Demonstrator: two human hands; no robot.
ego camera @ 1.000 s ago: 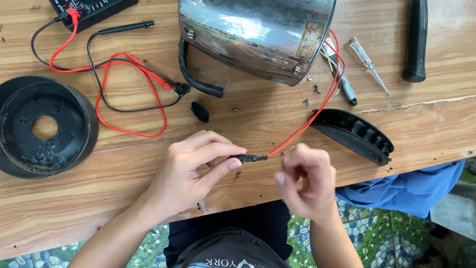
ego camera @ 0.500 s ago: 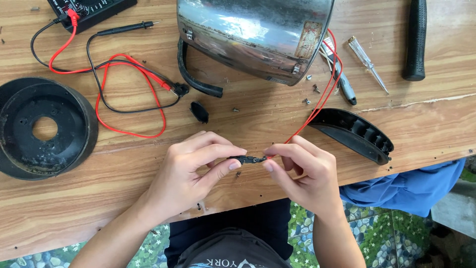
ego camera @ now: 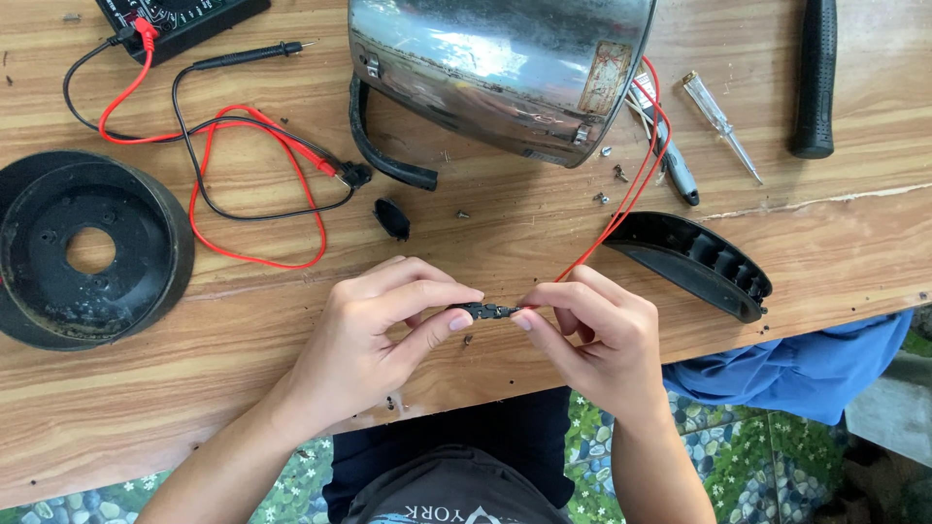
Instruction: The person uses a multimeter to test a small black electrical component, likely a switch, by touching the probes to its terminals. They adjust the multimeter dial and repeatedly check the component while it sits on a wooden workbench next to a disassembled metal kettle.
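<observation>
Right hand (ego camera: 592, 335) rejoined left hand (ego camera: 379, 335); connector (ego camera: 482, 311) lies crosswise.

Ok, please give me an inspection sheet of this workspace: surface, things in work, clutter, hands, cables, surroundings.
Surface: wooden table, scratched, small screws scattered.
Job's things: small black part on the end of a red wire, which runs to the metal kettle body.
Clutter: black round base, curved black cover, screwdriver, black handle.
Grippers: left hand and right hand both pinch the part.
Cables: multimeter leads loop loosely, red and black.
Surroundings: blue cloth, pebbled floor.
</observation>
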